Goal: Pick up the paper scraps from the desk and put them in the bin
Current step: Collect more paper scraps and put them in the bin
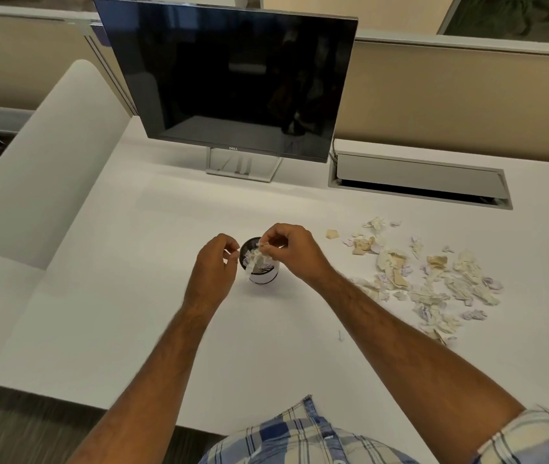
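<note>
A wad of scraps (259, 257) is pinched by the right hand (291, 249) over the bin (264, 277) — the drop step. The left hand (214, 264), fingers curled, seems empty. Release is needed next — then the scattered pile (433, 279), well apart on the desk (132, 296).

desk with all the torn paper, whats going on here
A person is clearing paper scraps off a white desk into a small round bin with a black mesh rim. The right hand pinches a crumpled white scrap over the bin's mouth. The left hand is beside the bin with fingers curled; whether it holds anything is unclear. A scattered pile of white and tan scraps lies to the right.
</note>
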Demonstrator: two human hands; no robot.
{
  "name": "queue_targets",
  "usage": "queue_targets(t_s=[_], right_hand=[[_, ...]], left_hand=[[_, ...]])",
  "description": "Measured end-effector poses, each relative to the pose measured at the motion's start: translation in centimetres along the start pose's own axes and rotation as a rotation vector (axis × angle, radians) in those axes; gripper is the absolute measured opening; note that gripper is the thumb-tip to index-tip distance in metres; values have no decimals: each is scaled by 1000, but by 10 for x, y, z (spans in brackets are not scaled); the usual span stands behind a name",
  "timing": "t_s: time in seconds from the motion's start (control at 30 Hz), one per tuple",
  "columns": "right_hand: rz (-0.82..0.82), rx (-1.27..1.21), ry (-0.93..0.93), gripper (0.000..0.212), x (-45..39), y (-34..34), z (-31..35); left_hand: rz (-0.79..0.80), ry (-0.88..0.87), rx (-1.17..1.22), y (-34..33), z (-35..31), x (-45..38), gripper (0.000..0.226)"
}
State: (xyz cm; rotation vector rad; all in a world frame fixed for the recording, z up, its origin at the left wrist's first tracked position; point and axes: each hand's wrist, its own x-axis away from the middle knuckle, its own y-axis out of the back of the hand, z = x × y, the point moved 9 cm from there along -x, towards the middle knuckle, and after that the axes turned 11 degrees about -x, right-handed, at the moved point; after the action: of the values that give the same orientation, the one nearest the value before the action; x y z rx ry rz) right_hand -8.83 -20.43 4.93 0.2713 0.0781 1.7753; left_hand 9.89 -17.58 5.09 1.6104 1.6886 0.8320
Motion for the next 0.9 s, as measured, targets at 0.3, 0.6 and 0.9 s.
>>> queue_targets(t_s=[0.3, 0.6, 0.9], right_hand=[[69, 134, -61, 7, -5, -18, -18], [285, 856, 319, 19, -2, -49, 1], [202, 960, 350, 21, 6, -35, -5]], left_hand=[[95, -57, -47, -16, 7, 15, 5], [274, -318, -531, -50, -16, 24, 46], [522, -320, -792, -85, -10, 9, 93]])
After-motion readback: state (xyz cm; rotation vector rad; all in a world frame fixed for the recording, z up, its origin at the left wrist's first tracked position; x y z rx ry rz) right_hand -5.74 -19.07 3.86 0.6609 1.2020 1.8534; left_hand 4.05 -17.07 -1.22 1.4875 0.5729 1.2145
